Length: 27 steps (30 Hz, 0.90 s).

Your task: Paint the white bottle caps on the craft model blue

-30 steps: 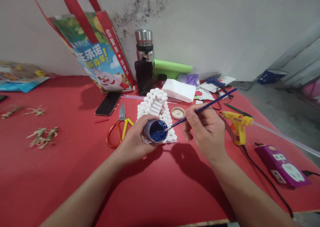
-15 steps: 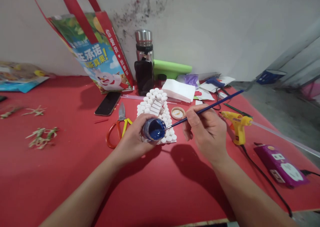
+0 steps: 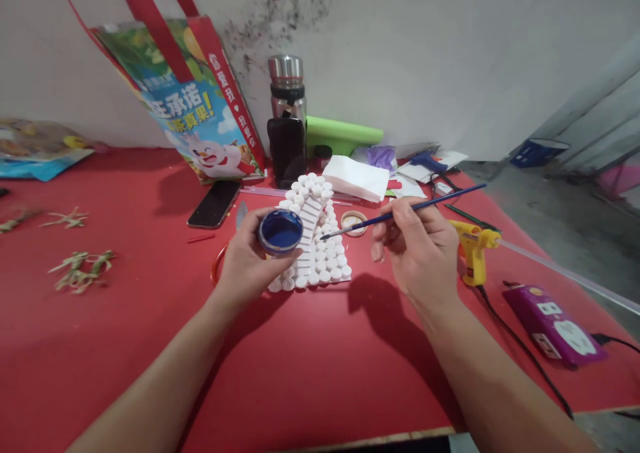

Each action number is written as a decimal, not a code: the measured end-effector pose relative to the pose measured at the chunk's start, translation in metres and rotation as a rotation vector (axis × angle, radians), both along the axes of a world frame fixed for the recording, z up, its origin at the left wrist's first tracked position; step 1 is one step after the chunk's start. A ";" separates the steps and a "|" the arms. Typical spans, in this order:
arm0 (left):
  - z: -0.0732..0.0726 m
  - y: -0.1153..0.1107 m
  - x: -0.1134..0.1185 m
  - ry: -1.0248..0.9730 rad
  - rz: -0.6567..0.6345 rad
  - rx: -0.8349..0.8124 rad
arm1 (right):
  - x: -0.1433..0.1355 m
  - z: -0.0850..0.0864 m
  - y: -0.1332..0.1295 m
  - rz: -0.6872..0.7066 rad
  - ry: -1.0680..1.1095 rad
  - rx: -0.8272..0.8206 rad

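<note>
My left hand is wrapped round a small jar of blue paint, its open mouth tilted toward me. Between the fingers of my right hand is a thin blue paintbrush, its dark tip pointing left. That tip hovers over or touches a white model made of round pieces with a strip of steps running up it; which of the two I cannot tell. My left hand and the jar cover part of the model's left side. A round lid lies just behind the brush.
Scissors lie partly hidden behind my left hand, near a phone. A yellow glue gun and a purple power strip are on the right. Behind stand a bottle, folded white tissues and a printed bag.
The brush tip has come out of the jar and is now over the white model. My left hand has moved the jar left and up, uncovering more of the steps.
</note>
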State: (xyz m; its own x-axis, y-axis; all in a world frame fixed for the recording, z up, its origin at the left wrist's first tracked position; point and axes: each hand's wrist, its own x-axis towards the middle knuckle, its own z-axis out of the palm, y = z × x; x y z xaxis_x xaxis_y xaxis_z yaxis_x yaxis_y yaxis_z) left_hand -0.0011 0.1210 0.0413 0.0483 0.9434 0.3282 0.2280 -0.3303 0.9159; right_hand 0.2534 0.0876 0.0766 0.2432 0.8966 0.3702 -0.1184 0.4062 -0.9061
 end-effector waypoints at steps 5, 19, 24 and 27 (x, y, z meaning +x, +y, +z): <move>0.000 0.008 -0.009 -0.055 0.173 0.011 | -0.007 -0.009 0.000 0.066 -0.026 -0.077; -0.009 0.011 -0.012 -0.051 0.181 0.041 | -0.025 -0.023 -0.010 0.245 -0.389 -0.043; -0.008 0.010 -0.010 -0.065 0.164 0.033 | -0.025 -0.025 -0.012 0.254 -0.403 -0.052; -0.008 0.010 -0.009 -0.058 0.174 0.046 | -0.026 -0.026 -0.012 0.265 -0.419 -0.025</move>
